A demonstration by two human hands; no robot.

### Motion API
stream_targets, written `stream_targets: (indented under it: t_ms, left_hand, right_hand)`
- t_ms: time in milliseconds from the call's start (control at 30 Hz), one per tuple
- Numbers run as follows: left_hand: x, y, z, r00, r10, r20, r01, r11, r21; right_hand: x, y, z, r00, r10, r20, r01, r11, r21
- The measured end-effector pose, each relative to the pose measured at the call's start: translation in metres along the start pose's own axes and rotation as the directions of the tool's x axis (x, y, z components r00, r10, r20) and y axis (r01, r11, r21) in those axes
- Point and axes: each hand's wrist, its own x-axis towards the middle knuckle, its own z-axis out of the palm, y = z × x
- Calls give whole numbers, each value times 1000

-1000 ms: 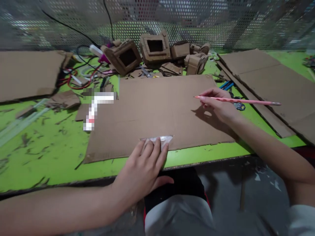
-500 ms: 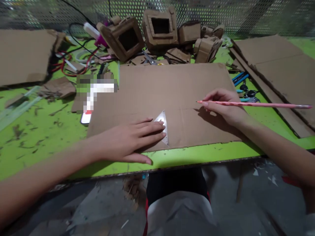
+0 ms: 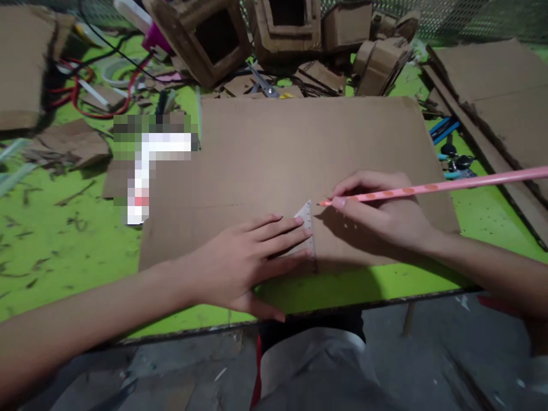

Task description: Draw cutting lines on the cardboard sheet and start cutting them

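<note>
A flat sheet of brown cardboard (image 3: 274, 148) lies on the green table in front of me. My left hand (image 3: 252, 257) rests on it with fingers stretched out, their tips pressing a clear set square (image 3: 307, 225) flat against the sheet. Part of the set square is hidden under those fingers. In my right hand (image 3: 381, 208) is a pink pencil (image 3: 411, 189), pinched near its sharpened end. The pencil tip sits just right of the set square's upper corner, low over the cardboard. A faint line runs across the sheet left of the set square.
Cardboard box shapes (image 3: 214, 40) stand along the back, with scissors (image 3: 263, 83) and scraps before them. A blue cutter (image 3: 444, 130) and small tools lie at the right, beside more cardboard sheets (image 3: 505, 85). Red and black cables (image 3: 75, 94) tangle at the back left. A blurred-out white object (image 3: 143, 165) lies left of the sheet.
My left hand has slid the set square slightly rightward on the cardboard. My right hand has brought the pencil tip left and down, close to the set square. The view has tilted lower.
</note>
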Motion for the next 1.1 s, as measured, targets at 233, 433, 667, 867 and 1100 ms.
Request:
stream_targets:
  t_ms: [233, 433, 667, 867, 1100]
  left_hand:
    - [-2, 5, 4, 999, -26, -40, 26, 1000, -5]
    - [-4, 7, 4, 998, -68, -6, 67, 996, -64]
    - [-5, 7, 5, 996, -85, 11, 86, 995, -43]
    - [-4, 8, 6, 997, -68, -20, 68, 998, -13]
    - [-4, 8, 5, 998, -55, -17, 56, 998, 13]
  right_hand:
    - [-7, 12, 4, 996, 43, 79, -37, 997, -74]
    - [-9, 10, 3, 993, 71, 95, -64, 995, -80]
    - [-11, 11, 6, 997, 62, 45, -55, 988, -143]
    - [-11, 10, 7, 994, 35, 102, -19, 988, -156]
    - [-12, 12, 11, 999, 19, 46, -10, 985, -173]
